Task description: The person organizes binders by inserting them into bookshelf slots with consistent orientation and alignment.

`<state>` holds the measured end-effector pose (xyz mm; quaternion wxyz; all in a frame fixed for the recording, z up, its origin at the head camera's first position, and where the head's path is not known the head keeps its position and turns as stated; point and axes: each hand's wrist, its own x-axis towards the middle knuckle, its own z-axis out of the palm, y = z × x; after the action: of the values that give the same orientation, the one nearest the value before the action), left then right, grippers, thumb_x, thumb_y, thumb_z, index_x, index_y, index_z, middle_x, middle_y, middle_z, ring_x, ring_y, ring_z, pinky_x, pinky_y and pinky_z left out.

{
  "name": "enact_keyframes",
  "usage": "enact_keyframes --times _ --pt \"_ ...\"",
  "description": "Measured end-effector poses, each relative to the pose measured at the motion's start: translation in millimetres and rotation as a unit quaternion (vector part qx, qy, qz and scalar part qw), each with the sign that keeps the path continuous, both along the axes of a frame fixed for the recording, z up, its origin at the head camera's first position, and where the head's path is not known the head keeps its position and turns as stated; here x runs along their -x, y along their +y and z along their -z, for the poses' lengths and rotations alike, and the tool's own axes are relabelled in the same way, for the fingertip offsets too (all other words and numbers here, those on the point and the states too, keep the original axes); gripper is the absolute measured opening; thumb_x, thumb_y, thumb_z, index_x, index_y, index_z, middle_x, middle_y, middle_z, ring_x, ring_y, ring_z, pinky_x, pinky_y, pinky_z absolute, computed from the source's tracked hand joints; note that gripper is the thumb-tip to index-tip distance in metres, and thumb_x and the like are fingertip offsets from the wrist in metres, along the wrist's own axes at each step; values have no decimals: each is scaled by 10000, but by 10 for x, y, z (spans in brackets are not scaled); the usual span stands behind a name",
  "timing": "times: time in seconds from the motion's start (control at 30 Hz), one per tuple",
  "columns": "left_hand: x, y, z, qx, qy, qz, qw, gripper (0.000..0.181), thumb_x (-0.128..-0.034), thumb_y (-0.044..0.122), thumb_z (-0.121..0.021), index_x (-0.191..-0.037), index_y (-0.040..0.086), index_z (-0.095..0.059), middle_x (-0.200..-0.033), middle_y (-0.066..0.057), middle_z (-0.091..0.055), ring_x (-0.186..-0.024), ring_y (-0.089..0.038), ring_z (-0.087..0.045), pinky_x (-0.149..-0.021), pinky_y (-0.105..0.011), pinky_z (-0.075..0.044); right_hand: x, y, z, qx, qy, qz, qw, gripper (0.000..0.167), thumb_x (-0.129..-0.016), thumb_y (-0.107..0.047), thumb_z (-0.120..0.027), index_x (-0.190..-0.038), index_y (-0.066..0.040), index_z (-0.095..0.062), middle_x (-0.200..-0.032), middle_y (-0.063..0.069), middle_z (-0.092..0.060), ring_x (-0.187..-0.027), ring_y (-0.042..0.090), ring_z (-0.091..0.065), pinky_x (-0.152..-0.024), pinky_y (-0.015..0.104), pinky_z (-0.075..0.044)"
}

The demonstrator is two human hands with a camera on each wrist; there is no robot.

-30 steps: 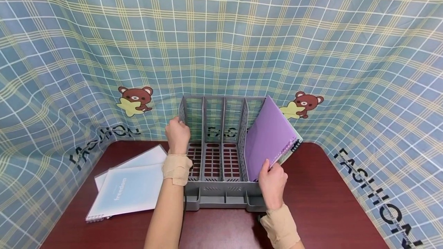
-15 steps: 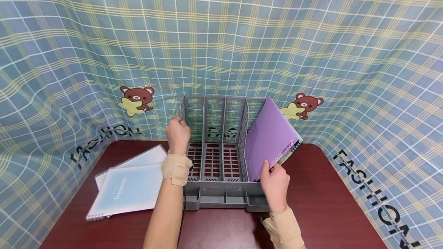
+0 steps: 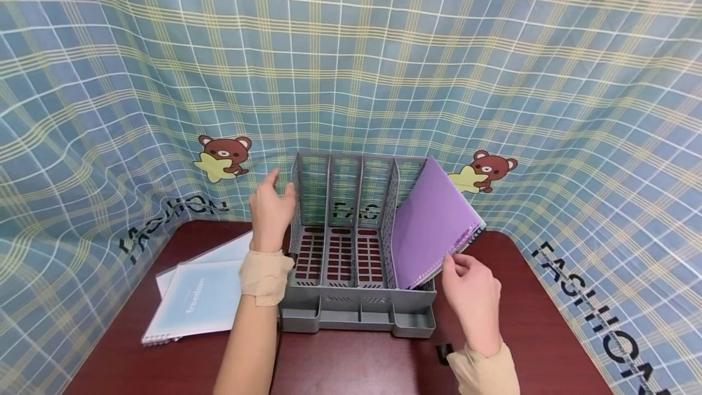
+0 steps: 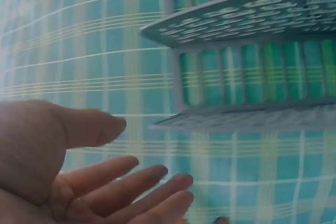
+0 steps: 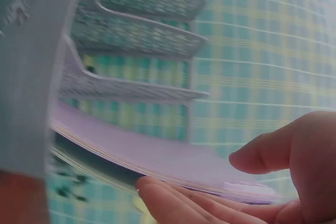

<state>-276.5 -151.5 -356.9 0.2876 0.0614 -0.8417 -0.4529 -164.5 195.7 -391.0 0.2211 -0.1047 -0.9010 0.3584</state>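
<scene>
A grey divided rack (image 3: 359, 293) stands on the table, a purple notebook (image 3: 430, 224) leaning in its rightmost slot with at least one more spiral-bound book behind it. Fingers spread, my left hand (image 3: 270, 212) is just beside the rack's left panel; the left wrist view shows this hand (image 4: 105, 177) apart from the panel (image 4: 252, 120) and holding nothing. At the notebook's lower right edge is my right hand (image 3: 473, 294). In the right wrist view, its thumb is lifted off the purple cover (image 5: 157, 156), and the fingers of this hand (image 5: 315, 166) lie along the edge, touching it.
Two pale notebooks overlap on the left of the table, the upper one blue and white (image 3: 200, 303). A small black object (image 3: 443, 354) lies by the right wrist. Plaid cloth (image 3: 351, 66) hangs behind and around the table (image 3: 351, 358).
My left hand has let go of the rack's left panel and moved left, its fingers opening. The right hand has loosened its pinch on the notebook and shifted right and slightly down.
</scene>
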Motion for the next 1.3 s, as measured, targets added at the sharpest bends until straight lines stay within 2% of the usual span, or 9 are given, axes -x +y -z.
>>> enact_keyframes --times 0.13,0.23,0.4,0.5,0.6,0.73,1.1,1.23,1.3 --pt "-172 -122 -67 331 148 116 9993 541 -1024 227 -648 -1537 125 -514 -536 -142 -549 -316 -169 -248 -364 -335 -316 -77 -23 -159 117 220 101 9996 386 -1025 -357 -555 -1206 -85 -759 -1019 79 -799 -1113 352 -690 -983 549 -412" --pt "-286 -209 -76 595 222 163 9978 535 -1021 229 -652 -1534 148 -523 -442 -60 -409 -321 -186 -247 -356 -334 -300 -97 -70 -267 143 405 112 9990 402 -1024 -377 -547 -1236 -102 -749 -1028 62 -800 -1068 318 -715 -953 519 -424" --pt "-461 -326 -28 1092 349 246 9931 507 -1021 225 -645 -1508 115 -553 -1030 -224 -737 -455 -253 -422 -546 -456 -462 -166 -128 -398 151 497 314 9982 383 -1012 -372 -537 -1181 -124 -775 -997 56 -804 -1044 330 -705 -952 532 -407" --pt "-569 -404 23 1269 380 226 9909 498 -1013 202 -650 -1492 95 -567 -1491 -189 -566 -547 -301 -511 -642 -515 -481 -194 -173 -433 128 519 233 9983 368 -1012 -360 -546 -1176 -125 -777 -993 55 -805 -1031 314 -714 -950 528 -411" --pt "-651 -484 106 1474 364 243 9881 485 -1012 184 -656 -1478 73 -577 -1515 -186 -542 -870 -394 -679 -784 -583 -531 -189 -258 -452 63 565 -4 9984 370 -1012 -356 -562 -1221 -122 -757 -1017 48 -804 -1009 263 -742 -946 514 -428" --pt "-722 -582 241 1912 289 378 9804 469 -1005 153 -667 -1448 16 -592 -1487 -230 -554 -1409 -451 -455 -1089 -641 -408 -150 -445 -464 -143 865 -358 9955 357 -999 -310 -604 -1254 -96 -736 -1070 74 -795 -933 228 -778 -917 511 -494" --pt "-1041 -857 570 2678 -252 671 9608 502 -960 186 -738 -1409 -5 -621 -1499 -263 -528 -1448 -489 -391 -1182 -641 -274 -31 -1146 -305 -1106 1459 -2390 9536 525 -983 -249 -675 -1460 -52 -575 -737 98 -679 -445 154 -517 -624 416 -553" --pt "-1150 -969 682 2960 -135 552 9535 489 -932 185 -765 -1371 0 -655 -1471 -248 -563 -1420 -498 -426 -1154 -686 -277 -1 -1431 -213 -1311 1217 -3303 9268 611 -991 -273 -669 -1527 -40 -490 -1224 174 -718 -934 227 -743 -943 442 -568" --pt "-1200 -1036 745 3052 -142 487 9509 474 -934 176 -757 -1366 7 -660 -1456 -249 -576 -1411 -504 -433 -1143 -700 -280 10 -1577 -134 -1540 1112 -3744 9076 647 -993 -288 -675 -1543 -26 -459 -1502 200 -544 -1322 347 -594 -1097 504 -459"
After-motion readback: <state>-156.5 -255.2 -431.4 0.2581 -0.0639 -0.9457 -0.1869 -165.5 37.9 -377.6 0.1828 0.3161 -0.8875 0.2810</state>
